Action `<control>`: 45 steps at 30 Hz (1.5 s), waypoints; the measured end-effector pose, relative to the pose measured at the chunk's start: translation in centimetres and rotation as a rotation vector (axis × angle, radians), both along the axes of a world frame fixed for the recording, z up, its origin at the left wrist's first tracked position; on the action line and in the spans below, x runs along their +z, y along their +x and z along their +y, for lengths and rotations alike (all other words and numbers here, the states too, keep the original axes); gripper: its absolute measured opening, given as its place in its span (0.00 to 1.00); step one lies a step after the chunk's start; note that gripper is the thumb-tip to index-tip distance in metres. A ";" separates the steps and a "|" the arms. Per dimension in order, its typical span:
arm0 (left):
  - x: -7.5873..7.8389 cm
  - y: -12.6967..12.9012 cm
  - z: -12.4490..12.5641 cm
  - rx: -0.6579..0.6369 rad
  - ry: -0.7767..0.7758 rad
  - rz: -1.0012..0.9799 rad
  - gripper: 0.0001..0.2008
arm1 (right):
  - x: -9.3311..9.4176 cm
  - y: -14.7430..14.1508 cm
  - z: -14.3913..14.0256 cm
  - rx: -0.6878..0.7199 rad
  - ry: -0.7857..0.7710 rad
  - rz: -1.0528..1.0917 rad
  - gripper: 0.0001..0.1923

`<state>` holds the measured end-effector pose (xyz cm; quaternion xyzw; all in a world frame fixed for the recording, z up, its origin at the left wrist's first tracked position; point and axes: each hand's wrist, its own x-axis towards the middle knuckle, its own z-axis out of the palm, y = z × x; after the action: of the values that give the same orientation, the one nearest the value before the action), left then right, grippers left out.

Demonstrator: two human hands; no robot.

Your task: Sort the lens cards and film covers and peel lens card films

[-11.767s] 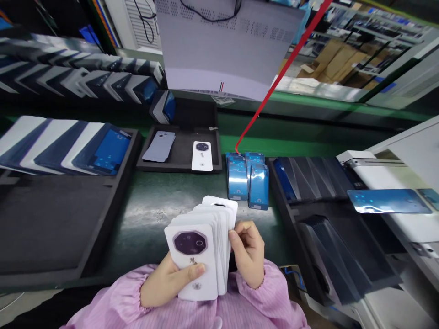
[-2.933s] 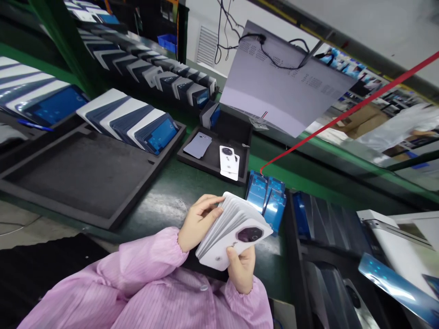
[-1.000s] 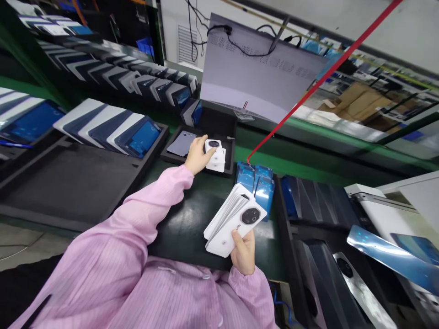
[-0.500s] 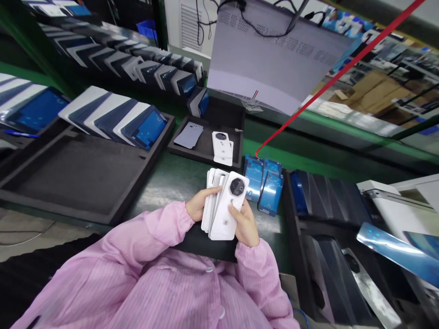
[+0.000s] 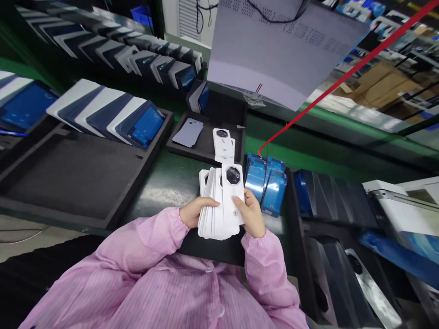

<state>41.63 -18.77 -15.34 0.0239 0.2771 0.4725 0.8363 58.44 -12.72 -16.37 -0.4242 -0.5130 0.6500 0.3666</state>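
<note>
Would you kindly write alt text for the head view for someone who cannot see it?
Both hands, left hand and right hand, hold a fanned stack of white phone back covers above a green bench. Beyond sit a small black tray with more covers and blue film pieces.

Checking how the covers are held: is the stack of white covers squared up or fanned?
Fanned. The white covers spread leftward between the left hand and right hand, edges staggered.

A dark green workbench (image 5: 171, 183) carries a large black foam tray (image 5: 75, 178) at left, a smaller black tray (image 5: 206, 146) farther back, and upright blue film-covered panels (image 5: 265, 183) just beside it.
</note>
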 end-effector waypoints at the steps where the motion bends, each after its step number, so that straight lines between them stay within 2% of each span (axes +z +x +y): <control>1: 0.0 0.0 0.0 0.017 0.001 0.015 0.28 | -0.4 -0.1 -0.2 -0.025 -0.020 0.029 0.16; 6: -0.2 -0.3 0.2 0.089 0.017 0.066 0.27 | -0.9 -0.1 -0.4 -0.057 -0.055 0.084 0.14; 14: -0.7 -0.4 0.0 0.081 0.031 0.100 0.21 | -0.5 -0.4 -0.6 -0.057 -0.076 0.092 0.15; 18: -0.9 -0.7 0.1 0.085 0.070 0.048 0.22 | -0.7 -0.3 -0.7 -0.109 -0.051 0.059 0.15; 22: -0.6 -1.1 0.3 0.096 0.084 0.104 0.25 | -0.8 -0.3 -0.7 -0.146 -0.045 0.034 0.15; 29: -0.1 -0.8 -0.1 0.086 0.048 0.200 0.21 | -0.9 -0.4 -0.9 -0.160 -0.024 0.033 0.12; 33: -0.4 -0.4 -0.2 0.105 0.079 0.223 0.24 | -0.9 -0.5 -0.9 -0.133 -0.074 0.056 0.15; 36: -0.4 -0.3 -0.1 0.110 0.119 0.268 0.27 | -0.7 -0.5 -0.9 -0.087 -0.190 0.089 0.20; 39: -0.2 -0.3 -0.1 0.119 0.149 0.295 0.25 | -0.5 -0.7 -0.8 -0.052 -0.274 0.120 0.22; 45: 0.1 -0.7 0.0 0.127 0.084 0.226 0.30 | -0.5 -0.4 -0.4 -0.079 -0.282 0.129 0.24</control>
<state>40.91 -18.75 -15.22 0.0943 0.3502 0.5300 0.7665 58.03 -13.10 -16.87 -0.4485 -0.3751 0.7266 0.3610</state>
